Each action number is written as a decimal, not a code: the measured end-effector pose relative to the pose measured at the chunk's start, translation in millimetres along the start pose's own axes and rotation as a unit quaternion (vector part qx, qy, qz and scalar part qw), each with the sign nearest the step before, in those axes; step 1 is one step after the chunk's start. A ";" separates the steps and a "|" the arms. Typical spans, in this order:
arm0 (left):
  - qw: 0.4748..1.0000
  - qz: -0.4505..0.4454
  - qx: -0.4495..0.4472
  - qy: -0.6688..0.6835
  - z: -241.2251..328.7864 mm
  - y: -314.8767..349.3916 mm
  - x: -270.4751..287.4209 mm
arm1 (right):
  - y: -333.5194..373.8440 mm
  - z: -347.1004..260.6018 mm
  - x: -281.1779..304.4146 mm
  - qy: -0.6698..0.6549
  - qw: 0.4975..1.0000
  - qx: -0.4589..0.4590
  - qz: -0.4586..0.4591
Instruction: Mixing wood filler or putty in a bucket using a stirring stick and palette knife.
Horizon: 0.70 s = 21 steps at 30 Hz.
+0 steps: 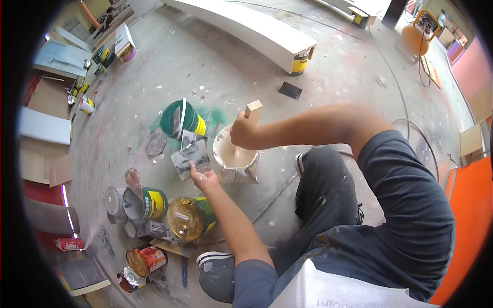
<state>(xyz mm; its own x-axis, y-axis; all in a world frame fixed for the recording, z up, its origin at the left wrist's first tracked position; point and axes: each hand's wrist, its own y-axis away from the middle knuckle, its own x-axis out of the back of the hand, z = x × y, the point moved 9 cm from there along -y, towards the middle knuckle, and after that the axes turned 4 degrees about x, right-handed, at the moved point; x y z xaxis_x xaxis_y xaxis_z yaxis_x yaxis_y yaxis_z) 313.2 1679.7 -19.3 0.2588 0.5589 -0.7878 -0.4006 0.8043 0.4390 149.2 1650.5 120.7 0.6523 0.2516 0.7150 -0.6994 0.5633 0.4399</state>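
Paint-spattered concrete floor (154,77), cluttered workshop all round. R hand (245,132): fingers closed in a fist round a wooden stick (253,109), top end poking out above, lower part down in the white bucket (242,175). L hand (204,178): fingers gripping near edge of a smeared grey plate (190,160), thumb on top, rest mostly hidden; plate's just L of the bucket. 2nd grey piece (194,137) overlaps its far edge; can't tell if held too.

Progress, my guess: work w/ stick under way, prob. midway. Done: bucket open, pale paste (226,149) inside, stick in, plate ready. Left: can't say how much; R hand hides part of the paste & no fresh pale load obvious on plate.

Labels: green bucket (191,119), just beyond plate, has a yellow label (201,124), print too small. Green can (155,203) nearer: big letters running sideways on its side. Red can (149,260): busy label, no clear wording. White sheet (339,290) by lower edge: faint lettering, flipped.

Farther out: black pad (290,90) on floor, long white board (251,31), orange tank (415,38) far R.
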 end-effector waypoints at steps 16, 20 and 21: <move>0.992 -0.045 0.073 0.093 -1.4 -13.8 -23.2 | -3.2 35.6 -5.1 -0.024 0.997 -0.062 -0.033; 0.991 -0.052 0.091 0.087 -12.9 -15.5 -12.8 | -35.8 -9.5 -32.0 0.019 0.996 -0.016 -0.088; 0.991 -0.048 0.095 0.086 -17.1 -11.5 -12.2 | -37.5 -11.7 -41.0 0.016 0.995 -0.014 -0.093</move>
<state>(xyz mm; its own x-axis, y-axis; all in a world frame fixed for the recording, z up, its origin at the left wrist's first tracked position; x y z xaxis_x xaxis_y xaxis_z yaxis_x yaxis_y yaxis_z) 299.6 1660.2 -22.1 0.1282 0.4491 -0.8842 -0.2037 0.8845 0.4197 152.1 1628.3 68.6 0.7795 0.1652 0.6043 -0.5572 0.6238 0.5482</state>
